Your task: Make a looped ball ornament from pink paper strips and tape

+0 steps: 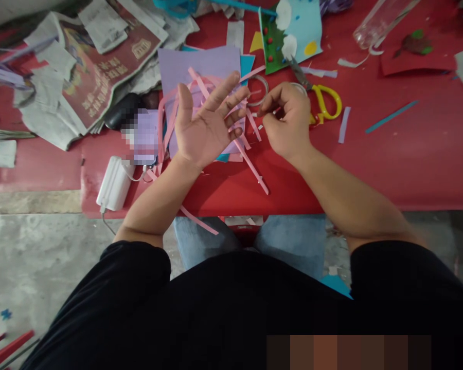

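My left hand (210,121) is turned palm up with its fingers spread and nothing in it, over pink paper strips (250,167) and a purple sheet (200,59). To its right, my right hand (287,121) has thumb and fingers pinched together; a small pale bit shows at the fingertips, too small to name. A roll of clear tape (259,90) lies between the hands, and another ring shows partly behind my right hand. Scissors with yellow handles (327,102) rest just right of my right hand, beside a card with clouds and a yellow sun (310,31).
Newspapers (111,61) cover the back left of the red table (370,174). A white power bank (116,183) with cables sits near the front left edge. A clear plastic bottle (378,25), a blue strip (391,116) and a purple strip (344,125) lie on the right.
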A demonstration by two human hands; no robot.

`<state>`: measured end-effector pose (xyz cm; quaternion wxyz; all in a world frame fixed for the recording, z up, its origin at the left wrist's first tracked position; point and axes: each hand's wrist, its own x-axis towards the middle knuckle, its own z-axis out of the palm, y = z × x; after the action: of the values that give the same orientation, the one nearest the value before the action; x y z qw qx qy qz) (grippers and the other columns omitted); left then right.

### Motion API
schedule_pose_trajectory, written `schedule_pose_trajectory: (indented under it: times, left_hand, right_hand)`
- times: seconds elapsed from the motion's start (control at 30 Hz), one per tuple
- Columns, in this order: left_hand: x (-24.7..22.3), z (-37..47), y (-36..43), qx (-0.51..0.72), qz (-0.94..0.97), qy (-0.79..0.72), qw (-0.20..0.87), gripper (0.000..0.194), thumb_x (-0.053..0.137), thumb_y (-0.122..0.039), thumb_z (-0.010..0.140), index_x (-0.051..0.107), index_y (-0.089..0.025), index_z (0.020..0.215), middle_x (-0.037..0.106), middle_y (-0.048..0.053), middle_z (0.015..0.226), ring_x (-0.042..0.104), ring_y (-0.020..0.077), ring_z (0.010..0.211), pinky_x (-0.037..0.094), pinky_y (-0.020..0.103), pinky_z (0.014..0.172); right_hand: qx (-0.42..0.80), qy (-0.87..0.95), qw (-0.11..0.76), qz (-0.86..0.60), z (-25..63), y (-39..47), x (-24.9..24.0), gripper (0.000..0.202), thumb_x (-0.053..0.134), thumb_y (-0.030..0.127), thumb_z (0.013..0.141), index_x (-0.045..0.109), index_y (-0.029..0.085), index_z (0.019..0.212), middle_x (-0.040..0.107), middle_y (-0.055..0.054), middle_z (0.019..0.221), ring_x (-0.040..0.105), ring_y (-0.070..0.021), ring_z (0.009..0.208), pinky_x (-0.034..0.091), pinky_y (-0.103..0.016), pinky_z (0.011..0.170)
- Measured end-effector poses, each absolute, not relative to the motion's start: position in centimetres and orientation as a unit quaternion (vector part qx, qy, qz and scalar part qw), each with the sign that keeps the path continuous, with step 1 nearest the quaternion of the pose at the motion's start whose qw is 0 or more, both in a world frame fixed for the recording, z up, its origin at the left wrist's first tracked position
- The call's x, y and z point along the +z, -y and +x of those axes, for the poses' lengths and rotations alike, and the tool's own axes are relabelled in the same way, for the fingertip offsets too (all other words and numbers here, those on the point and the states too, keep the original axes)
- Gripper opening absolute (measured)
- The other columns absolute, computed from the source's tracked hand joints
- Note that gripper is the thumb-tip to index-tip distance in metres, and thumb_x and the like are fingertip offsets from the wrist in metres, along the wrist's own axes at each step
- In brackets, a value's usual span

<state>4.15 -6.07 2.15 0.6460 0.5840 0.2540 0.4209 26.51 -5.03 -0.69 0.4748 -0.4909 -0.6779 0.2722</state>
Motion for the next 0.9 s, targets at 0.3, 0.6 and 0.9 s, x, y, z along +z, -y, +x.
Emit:
schedule_pose_trajectory:
  times: [0.3, 0.6, 0.9]
  left_hand:
    - [5.6, 1.2, 5.5, 0.591, 0.511, -0.293, 0.551, 0.055, 0.041, -0.077, 0.105, 0.068, -0.038, 0.133, 0.073, -0.01, 0.128, 0.061, 0.0098, 0.099, 0.057, 0.022, 0.087]
    - [2.7, 1.1, 3.2, 0.701, 0.405, -0.424, 0.405, 0.023, 0.039, -0.025, 0.112, 0.047, -0.033, 0.133, 0.056, -0.007, 0.091, 0.042, 0.0026, 0.066, 0.036, 0.025, 0.064]
    - [1.5, 1.6, 2.7, 0.649, 0.497, -0.479, 0.321, 0.045, 0.059, -0.067, 0.105, 0.04, -0.037, 0.134, 0.063, -0.01, 0.107, 0.053, 0.0001, 0.08, 0.039, 0.024, 0.07]
  right_hand:
    - [0.263, 0.737, 0.371, -0.499, 25.8, 6.3, -0.6, 0.021, 0.07, 0.045, 0.099, 0.061, 0.025, 0.103, 0.072, -0.003, 0.094, 0.068, -0.0197, 0.082, 0.056, -0.037, 0.077]
    - [0.168, 0.805, 0.105, -0.559, 24.3, 7.7, -1.2, 0.021, 0.069, 0.042, 0.093, 0.071, 0.022, 0.098, 0.076, -0.009, 0.092, 0.072, -0.0321, 0.089, 0.053, -0.043, 0.076]
    - [0.19, 0.767, 0.251, -0.559, 25.4, 6.8, -0.3, 0.015, 0.064, 0.036, 0.098, 0.067, 0.022, 0.099, 0.073, -0.005, 0.086, 0.068, -0.0228, 0.08, 0.052, -0.038, 0.075]
